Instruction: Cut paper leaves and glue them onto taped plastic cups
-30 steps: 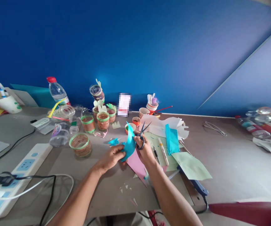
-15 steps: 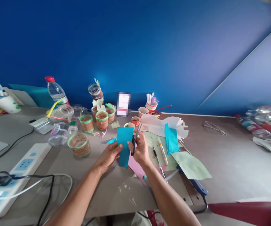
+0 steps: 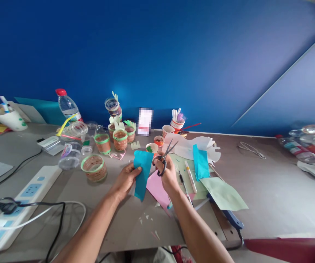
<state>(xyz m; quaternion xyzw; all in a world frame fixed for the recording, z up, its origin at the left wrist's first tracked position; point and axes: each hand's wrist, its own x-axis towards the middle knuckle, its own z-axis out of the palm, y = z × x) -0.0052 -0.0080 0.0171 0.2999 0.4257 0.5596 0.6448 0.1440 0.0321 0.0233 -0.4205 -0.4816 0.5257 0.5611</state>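
A piece of blue paper (image 3: 143,173) is pinched in my left hand (image 3: 126,179), thumb on its front face. My right hand (image 3: 168,174) grips black-handled scissors (image 3: 161,166) by the loops. Their blades are parted and point up and away, a little to the right of the paper and apart from it. Under my hands lies a pink sheet (image 3: 157,188). Beside my right hand are a black pen (image 3: 183,184), a marker (image 3: 190,176) and a second blue piece (image 3: 200,162).
Several brown cups with green rims (image 3: 120,140) stand at the back left, near a red-capped bottle (image 3: 68,106). A power strip (image 3: 26,201) with cables lies at left. Right of my hands are a pale green sheet (image 3: 224,193) and a blue glue gun (image 3: 232,219).
The scissors have moved right, off the blue paper, and their blades have spread apart. My left hand has tilted the paper, which now shows a slanted right edge.
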